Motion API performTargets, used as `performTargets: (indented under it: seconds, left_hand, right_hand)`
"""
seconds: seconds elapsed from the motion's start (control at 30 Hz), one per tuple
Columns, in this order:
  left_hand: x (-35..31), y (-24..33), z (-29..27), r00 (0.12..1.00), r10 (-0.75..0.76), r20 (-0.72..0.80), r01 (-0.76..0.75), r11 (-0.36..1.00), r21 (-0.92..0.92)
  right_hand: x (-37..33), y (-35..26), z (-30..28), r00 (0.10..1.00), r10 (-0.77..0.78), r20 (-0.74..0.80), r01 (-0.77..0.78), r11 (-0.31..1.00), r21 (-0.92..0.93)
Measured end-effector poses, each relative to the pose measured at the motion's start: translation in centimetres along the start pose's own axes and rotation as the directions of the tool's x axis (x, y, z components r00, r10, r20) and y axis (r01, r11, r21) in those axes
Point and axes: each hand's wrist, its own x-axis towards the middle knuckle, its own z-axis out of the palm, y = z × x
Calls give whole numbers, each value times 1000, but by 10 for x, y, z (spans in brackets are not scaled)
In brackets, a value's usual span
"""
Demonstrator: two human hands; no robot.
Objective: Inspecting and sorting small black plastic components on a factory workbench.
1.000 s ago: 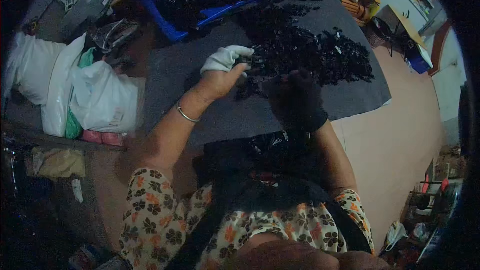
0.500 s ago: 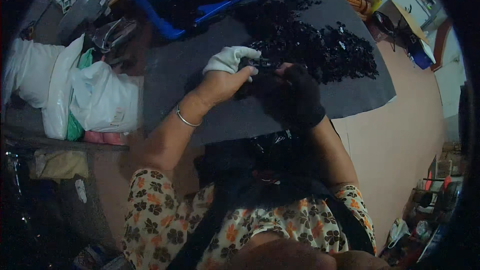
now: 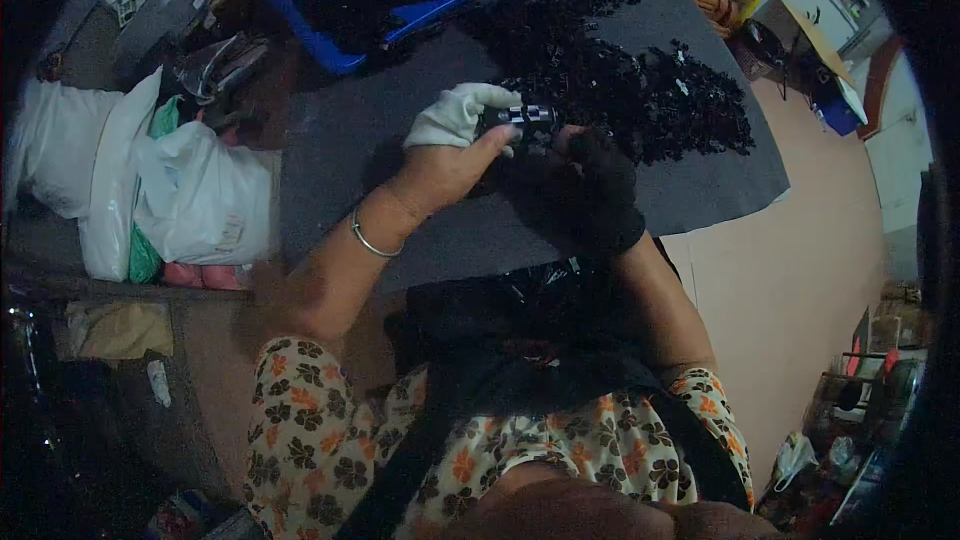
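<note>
My left hand (image 3: 455, 125), in a white glove with a bare thumb, is closed on a small black plastic part (image 3: 537, 115) with shiny highlights along its upper side. The part lies across between thumb and forefinger, its free end pointing toward my other hand. My right hand (image 3: 598, 185), in a black glove with bare fingertips, is closed right beside that end. Dark glove and shadow hide what its fingers pinch. Just beyond both hands, a heap of small black parts (image 3: 690, 105) spreads over the dark grey sheet (image 3: 340, 160) on the table.
A blue tray (image 3: 340, 62) full of black pieces stands at the far side. White plastic bags (image 3: 205, 190) sit to the left. The light brown floor (image 3: 790, 270) shows at right, with an open cardboard box (image 3: 805, 35) at the far right.
The black part has turned in my left fingers and now shows a brighter, shinier side. It appears closer to my right fingertips. My arms have barely moved.
</note>
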Motion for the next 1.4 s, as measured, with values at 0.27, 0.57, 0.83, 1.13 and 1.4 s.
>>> performTargets:
  seconds: [0.27,0.57,0.83,1.13,1.4]
  left_hand:
    - [-2,7,2,988,-47,149,20,984,179]
    - [-2,-5,-2,992,-106,71,112,990,-82]
    - [-9,1,10,997,57,58,-64,988,137]
    - [-7,23,12,938,219,267,-330,795,509]
    - [-7,25,13,927,261,269,-363,805,470]
  right_hand:
    - [0,-13,-3,910,-410,-59,367,866,-340]
    - [-1,-18,-3,952,-286,-110,233,909,-344]
    - [9,1,7,950,313,-19,-277,866,416]
    - [3,8,28,998,8,-67,8,975,224]
    - [0,0,30,952,300,-55,-219,798,562]
